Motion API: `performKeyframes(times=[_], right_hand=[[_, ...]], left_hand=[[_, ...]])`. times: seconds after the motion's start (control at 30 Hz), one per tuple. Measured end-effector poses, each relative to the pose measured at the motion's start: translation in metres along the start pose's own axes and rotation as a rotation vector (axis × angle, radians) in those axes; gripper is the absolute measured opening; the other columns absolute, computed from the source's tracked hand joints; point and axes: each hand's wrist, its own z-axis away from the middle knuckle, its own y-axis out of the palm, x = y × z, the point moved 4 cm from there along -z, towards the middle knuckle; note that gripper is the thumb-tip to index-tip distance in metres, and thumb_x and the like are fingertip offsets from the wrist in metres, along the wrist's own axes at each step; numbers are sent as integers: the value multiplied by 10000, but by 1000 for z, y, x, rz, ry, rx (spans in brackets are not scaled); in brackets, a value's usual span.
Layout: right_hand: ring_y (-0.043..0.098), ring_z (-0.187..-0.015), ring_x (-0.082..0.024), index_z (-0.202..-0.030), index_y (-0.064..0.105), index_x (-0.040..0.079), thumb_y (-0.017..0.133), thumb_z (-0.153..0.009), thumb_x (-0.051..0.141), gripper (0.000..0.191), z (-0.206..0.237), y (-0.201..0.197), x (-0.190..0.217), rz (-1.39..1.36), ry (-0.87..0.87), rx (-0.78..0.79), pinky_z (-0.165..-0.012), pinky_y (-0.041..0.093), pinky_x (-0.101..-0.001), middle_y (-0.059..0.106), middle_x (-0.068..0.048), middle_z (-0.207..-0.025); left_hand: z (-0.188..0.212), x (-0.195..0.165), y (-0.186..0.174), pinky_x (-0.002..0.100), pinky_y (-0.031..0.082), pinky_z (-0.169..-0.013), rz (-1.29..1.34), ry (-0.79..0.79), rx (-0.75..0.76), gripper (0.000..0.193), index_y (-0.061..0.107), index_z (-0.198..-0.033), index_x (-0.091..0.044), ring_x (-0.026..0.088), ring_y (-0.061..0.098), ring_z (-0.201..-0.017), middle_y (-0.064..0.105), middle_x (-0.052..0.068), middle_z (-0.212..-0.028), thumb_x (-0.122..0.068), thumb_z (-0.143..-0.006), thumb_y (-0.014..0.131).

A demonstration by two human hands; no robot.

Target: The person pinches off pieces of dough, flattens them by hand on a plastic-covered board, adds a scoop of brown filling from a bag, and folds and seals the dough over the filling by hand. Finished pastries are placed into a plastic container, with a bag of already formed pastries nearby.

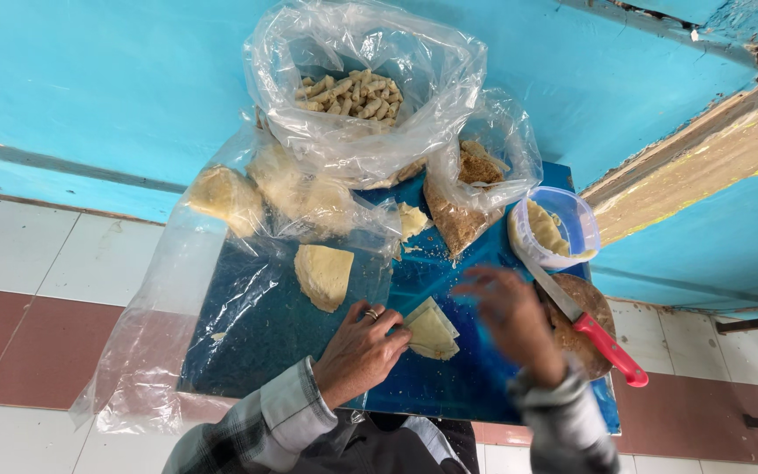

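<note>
My left hand [360, 349], with a ring on one finger, rests on the blue table [449, 377] and its fingertips press on a small stack of pale triangular dough sheets [432, 332]. My right hand [512, 318] hovers blurred just right of the stack, fingers spread, holding nothing. A larger pale dough piece [325, 274] lies on clear plastic to the upper left of my left hand.
A clear bag of small rolled snacks [353, 95] stands at the back. Beside it a bag of brown crumbs [471, 197]. A round plastic tub [559, 226] with pale paste holds a red-handled knife [609, 349] lying over a brown round board [589, 303]. Dough lumps in plastic [225, 197] sit left.
</note>
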Motion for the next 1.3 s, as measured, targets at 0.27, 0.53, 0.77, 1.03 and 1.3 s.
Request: performKeyframes(times=[0.27, 0.53, 0.77, 1.03, 1.3], right_hand=[[581, -1151, -307, -1383, 634, 191, 662, -749, 97, 641, 23, 33, 70, 515, -94, 97, -915, 451, -488, 580, -89, -1352], [589, -1152, -240, -1297, 674, 286, 629, -839, -1, 542, 20, 17, 47, 415, -23, 52, -884, 450, -416, 591, -27, -1365], [652, -1044, -282, -1067, 778, 233, 654, -760, 14, 398, 5, -5, 45, 371, -160, -14, -827, 503, -442, 681, -64, -1265], [653, -1049, -255, -1047, 797, 230, 704, -940, 294, 155, -156, -39, -99, 538, 87, -94, -883, 473, -452, 763, 6, -1088], [710, -886, -263, -925, 827, 250, 672, -941, 396, 213, -212, 1, -163, 719, 352, 350, -824, 522, -427, 759, -30, -939]], left_hand=[[1, 2, 2, 468, 416, -966, 16, -15, 6, 96, 729, -946, -79, 256, 622, -983, 629, 58, -1014, -155, -890, 746], [2, 3, 7, 479, 403, -973, 5, -11, 20, 141, 743, -961, -70, 257, 622, -974, 623, 62, -993, -176, -873, 775], [2, 4, 4, 476, 408, -981, 49, -8, -6, 135, 744, -936, -69, 277, 623, -985, 621, 71, -1000, -171, -858, 784], [1, 5, -3, 483, 411, -985, 171, -50, -16, 87, 737, -941, -94, 276, 620, -960, 626, 70, -994, -173, -906, 747], [0, 7, -2, 482, 414, -986, 163, -36, 23, 113, 712, -978, -80, 292, 610, -1006, 629, 84, -1020, -174, -918, 734]])
